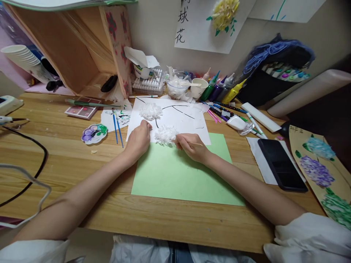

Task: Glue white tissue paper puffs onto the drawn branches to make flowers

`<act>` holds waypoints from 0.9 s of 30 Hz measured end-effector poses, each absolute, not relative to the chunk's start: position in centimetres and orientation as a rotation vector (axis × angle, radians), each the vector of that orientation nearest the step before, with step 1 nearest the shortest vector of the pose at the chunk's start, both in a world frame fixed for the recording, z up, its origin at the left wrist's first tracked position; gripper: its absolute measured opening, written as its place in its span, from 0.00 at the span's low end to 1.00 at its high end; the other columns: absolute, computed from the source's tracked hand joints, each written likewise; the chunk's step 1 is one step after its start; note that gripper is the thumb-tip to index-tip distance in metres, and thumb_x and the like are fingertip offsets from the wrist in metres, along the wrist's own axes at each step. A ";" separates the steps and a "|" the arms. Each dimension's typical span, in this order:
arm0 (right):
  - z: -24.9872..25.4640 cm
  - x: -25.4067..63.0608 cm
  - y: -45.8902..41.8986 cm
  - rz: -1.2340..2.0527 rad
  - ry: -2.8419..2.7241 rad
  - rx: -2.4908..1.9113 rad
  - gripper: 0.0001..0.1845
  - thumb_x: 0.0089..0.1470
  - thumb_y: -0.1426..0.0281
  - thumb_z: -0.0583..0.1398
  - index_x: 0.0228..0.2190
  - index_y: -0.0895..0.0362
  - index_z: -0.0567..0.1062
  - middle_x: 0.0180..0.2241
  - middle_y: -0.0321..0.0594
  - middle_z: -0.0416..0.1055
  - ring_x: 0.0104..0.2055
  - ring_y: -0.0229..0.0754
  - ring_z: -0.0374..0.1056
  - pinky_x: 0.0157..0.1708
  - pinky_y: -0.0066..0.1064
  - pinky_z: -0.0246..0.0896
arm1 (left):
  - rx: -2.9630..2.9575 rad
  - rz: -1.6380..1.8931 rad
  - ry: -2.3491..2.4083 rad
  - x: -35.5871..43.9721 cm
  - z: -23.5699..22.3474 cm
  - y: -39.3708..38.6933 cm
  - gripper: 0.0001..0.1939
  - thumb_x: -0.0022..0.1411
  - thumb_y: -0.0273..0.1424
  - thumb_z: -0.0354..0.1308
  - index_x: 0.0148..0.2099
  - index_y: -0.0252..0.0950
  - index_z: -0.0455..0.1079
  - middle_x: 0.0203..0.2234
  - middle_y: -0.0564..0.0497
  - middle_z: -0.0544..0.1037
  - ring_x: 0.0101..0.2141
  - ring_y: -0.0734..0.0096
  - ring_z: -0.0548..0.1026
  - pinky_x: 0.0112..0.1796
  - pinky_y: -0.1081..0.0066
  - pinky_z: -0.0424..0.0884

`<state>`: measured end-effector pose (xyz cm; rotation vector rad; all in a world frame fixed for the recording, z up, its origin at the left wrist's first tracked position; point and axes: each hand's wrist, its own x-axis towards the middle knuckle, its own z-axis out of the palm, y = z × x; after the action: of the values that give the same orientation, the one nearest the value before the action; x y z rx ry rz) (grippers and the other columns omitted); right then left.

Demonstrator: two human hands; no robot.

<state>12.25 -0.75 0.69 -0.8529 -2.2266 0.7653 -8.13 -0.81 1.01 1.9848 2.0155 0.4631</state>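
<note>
My right hand [192,147] pinches a thin wooden stick [196,144], its fingertips at the right edge of a white tissue-like flower [166,135]. Closed and resting on the left part of a white paper [189,126], my left hand [138,141] has its fingertips just below a second white flower [150,111]. Whatever those left fingers hold, if anything, is hidden. Black branch lines [178,108] are drawn on the white paper. Beneath its lower part lies a light green sheet [186,179].
Left of the paper are two blue brushes [115,128] and a paint palette [94,133]. Paint bottles [212,87], a paper cup [199,87] and a bowl of white scraps [177,87] stand behind. A phone [282,164] lies right; cables [35,175] cross the left edge.
</note>
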 end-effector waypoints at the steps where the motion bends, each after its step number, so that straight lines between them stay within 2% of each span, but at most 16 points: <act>1: 1.1 11.9 -0.5 0.807 -2.223 -0.898 0.23 0.62 0.67 0.43 0.17 0.56 0.60 0.17 0.33 0.61 0.21 0.33 0.58 0.27 0.26 0.53 | 1.986 0.458 2.008 -8.2 0.9 -0.7 0.16 0.67 0.34 0.34 0.43 0.35 0.61 0.34 0.46 0.76 0.33 0.64 0.73 0.31 0.70 0.62; 6: 2.9 10.1 1.3 1.043 -2.133 -1.078 0.29 0.61 0.58 0.44 0.13 0.57 0.60 0.10 0.31 0.57 0.16 0.32 0.56 0.25 0.26 0.54 | 2.034 0.447 2.016 -8.1 0.5 -0.6 0.15 0.66 0.34 0.35 0.42 0.35 0.61 0.35 0.45 0.76 0.34 0.61 0.73 0.31 0.69 0.62; 10: 3.1 10.1 1.7 1.106 -2.051 -1.057 0.30 0.59 0.55 0.47 0.13 0.58 0.63 0.09 0.31 0.57 0.15 0.31 0.56 0.25 0.25 0.56 | 2.066 0.435 2.019 -8.1 0.3 -0.6 0.14 0.66 0.33 0.35 0.43 0.35 0.61 0.35 0.45 0.76 0.34 0.61 0.73 0.32 0.69 0.62; 16: 2.7 11.7 0.3 1.057 -1.897 -0.963 0.30 0.60 0.57 0.46 0.12 0.57 0.63 0.09 0.31 0.56 0.16 0.32 0.56 0.26 0.26 0.58 | 2.083 0.447 2.030 -8.2 0.2 -0.5 0.14 0.66 0.33 0.36 0.42 0.35 0.61 0.34 0.45 0.76 0.33 0.61 0.73 0.32 0.69 0.62; 21: 2.4 12.0 -0.3 1.001 -2.051 -0.869 0.29 0.61 0.61 0.44 0.13 0.57 0.63 0.11 0.32 0.59 0.16 0.31 0.56 0.22 0.25 0.54 | 2.107 0.438 2.038 -8.1 0.2 -0.5 0.14 0.66 0.32 0.35 0.42 0.36 0.61 0.33 0.46 0.76 0.32 0.61 0.73 0.30 0.69 0.61; 27: 1.8 11.4 -0.2 0.818 -2.192 -0.845 0.27 0.61 0.62 0.44 0.14 0.57 0.63 0.14 0.33 0.62 0.17 0.31 0.58 0.24 0.25 0.54 | 2.124 0.416 2.050 -8.1 0.2 -0.6 0.15 0.66 0.33 0.35 0.42 0.36 0.62 0.32 0.46 0.76 0.32 0.61 0.73 0.29 0.70 0.60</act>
<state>11.42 -0.20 1.76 -0.8453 -2.1921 0.8177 -8.14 -0.56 0.20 2.1244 2.0495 0.4156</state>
